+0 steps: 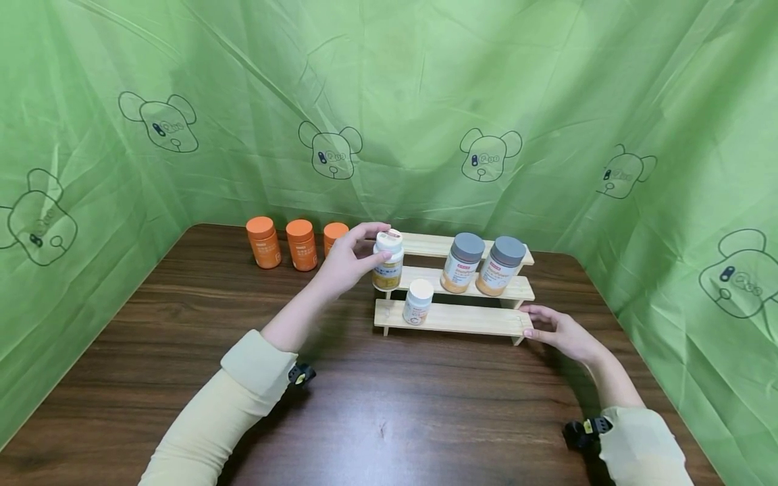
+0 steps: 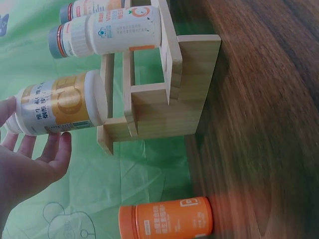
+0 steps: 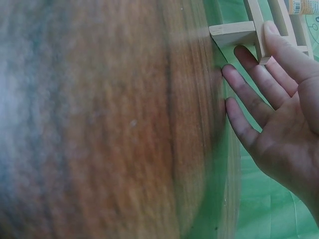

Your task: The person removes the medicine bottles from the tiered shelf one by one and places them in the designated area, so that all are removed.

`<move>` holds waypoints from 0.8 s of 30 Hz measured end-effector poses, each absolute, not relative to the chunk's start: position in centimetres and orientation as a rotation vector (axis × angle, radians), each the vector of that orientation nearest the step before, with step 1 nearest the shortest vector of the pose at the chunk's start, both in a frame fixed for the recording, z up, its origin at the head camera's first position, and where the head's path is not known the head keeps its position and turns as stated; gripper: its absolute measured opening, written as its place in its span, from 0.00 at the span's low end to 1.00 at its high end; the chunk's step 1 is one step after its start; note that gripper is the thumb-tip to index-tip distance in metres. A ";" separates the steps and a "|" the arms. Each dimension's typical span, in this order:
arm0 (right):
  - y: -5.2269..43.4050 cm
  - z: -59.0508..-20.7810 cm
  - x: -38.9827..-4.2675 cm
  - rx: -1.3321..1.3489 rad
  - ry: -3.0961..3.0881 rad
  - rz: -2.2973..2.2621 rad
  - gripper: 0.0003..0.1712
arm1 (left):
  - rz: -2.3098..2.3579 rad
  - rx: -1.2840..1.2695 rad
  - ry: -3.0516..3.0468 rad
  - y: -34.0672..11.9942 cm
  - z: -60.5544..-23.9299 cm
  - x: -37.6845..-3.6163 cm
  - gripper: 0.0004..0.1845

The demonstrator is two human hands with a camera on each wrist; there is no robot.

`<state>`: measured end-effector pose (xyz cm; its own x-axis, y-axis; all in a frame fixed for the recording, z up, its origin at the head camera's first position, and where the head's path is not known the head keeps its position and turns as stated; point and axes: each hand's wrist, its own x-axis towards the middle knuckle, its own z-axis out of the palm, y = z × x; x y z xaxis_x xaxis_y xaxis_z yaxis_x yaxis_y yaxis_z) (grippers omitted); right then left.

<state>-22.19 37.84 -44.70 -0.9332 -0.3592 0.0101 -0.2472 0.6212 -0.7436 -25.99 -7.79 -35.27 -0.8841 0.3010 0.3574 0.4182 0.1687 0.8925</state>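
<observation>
the left hand [image 1: 349, 260] grips a white-capped bottle [image 1: 387, 260] with fingers and thumb curled round it, long axis upright, cap up, at the 9 o'clock end of the wooden step rack [image 1: 462, 318], level with its middle step. the right hand [image 1: 559, 331] rests with straight fingers on the rack's 3 o'clock end. two grey-capped jars [image 1: 483, 263] fill the middle step's 3 o'clock half; a small white bottle [image 1: 418, 301] stands on the lowest step. bare table [image 1: 182, 324] lies open toward 9 o'clock.

Open table [image 1: 389, 405] before stepped rack [image 1: 480, 320]
</observation>
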 end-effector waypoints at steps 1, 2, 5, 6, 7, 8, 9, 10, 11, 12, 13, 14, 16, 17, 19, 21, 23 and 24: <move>37.9 -44.7 -22.2 -0.510 2.704 -1.204 0.29 | -1.839 -0.712 -2.327 -7.9 -35.2 -25.9 0.24; 37.9 -44.7 -22.2 -0.512 2.703 -1.206 0.29 | -1.845 -0.709 -2.326 -8.1 -35.2 -25.9 0.25; 37.9 -44.8 -22.2 -0.517 2.694 -1.221 0.29 | -1.849 -0.704 -2.321 -8.6 -35.3 -25.8 0.24; 38.0 -44.8 -22.2 -0.521 2.690 -1.227 0.29 | -1.850 -0.701 -2.321 -8.8 -35.4 -25.8 0.24; 38.0 -44.9 -22.2 -0.523 2.687 -1.232 0.29 | -1.851 -0.695 -2.319 -9.0 -35.5 -25.8 0.24; 38.0 -44.9 -22.2 -0.524 2.683 -1.239 0.29 | -1.843 -0.695 -2.317 -9.2 -35.6 -25.8 0.24; 38.0 -44.9 -22.2 -0.524 2.682 -1.241 0.29 | -1.836 -0.694 -2.318 -9.4 -35.7 -25.8 0.24; 38.0 -44.9 -22.2 -0.524 2.681 -1.242 0.29 | -1.836 -0.691 -2.318 -9.6 -35.8 -25.8 0.24; 38.0 -44.9 -22.2 -0.524 2.680 -1.243 0.29 | -1.827 -0.684 -2.326 -9.8 -36.0 -25.8 0.24; 38.0 -44.9 -22.2 -0.524 2.677 -1.246 0.29 | -1.818 -0.674 -2.333 -10.0 -36.1 -25.8 0.24; 38.0 -44.9 -22.2 -0.523 2.676 -1.247 0.29 | -1.809 -0.665 -2.339 -10.2 -36.2 -25.8 0.24; 38.0 -44.9 -22.2 -0.521 2.676 -1.248 0.29 | -1.808 -0.655 -2.342 -10.5 -36.3 -25.8 0.24; 37.9 -44.9 -22.2 -0.518 2.677 -1.244 0.29 | -1.809 -0.631 -2.350 -10.9 -36.5 -25.8 0.24; 37.9 -44.9 -22.2 -0.516 2.679 -1.238 0.29 | -1.805 -0.619 -2.353 -11.2 -36.6 -25.9 0.24; 37.9 -44.8 -22.2 -0.507 2.687 -1.225 0.29 | -1.808 -0.603 -2.350 -11.6 -36.8 -25.9 0.24; 37.9 -44.7 -22.2 -0.498 2.690 -1.218 0.29 | -1.806 -0.596 -2.346 -12.0 -37.1 -26.0 0.24; 37.8 -44.6 -22.2 -0.491 2.691 -1.210 0.29 | -1.785 -0.590 -2.346 -12.5 -37.4 -26.1 0.25; 37.8 -44.6 -22.2 -0.487 2.690 -1.210 0.29 | -1.777 -0.588 -2.347 -12.7 -37.5 -26.1 0.25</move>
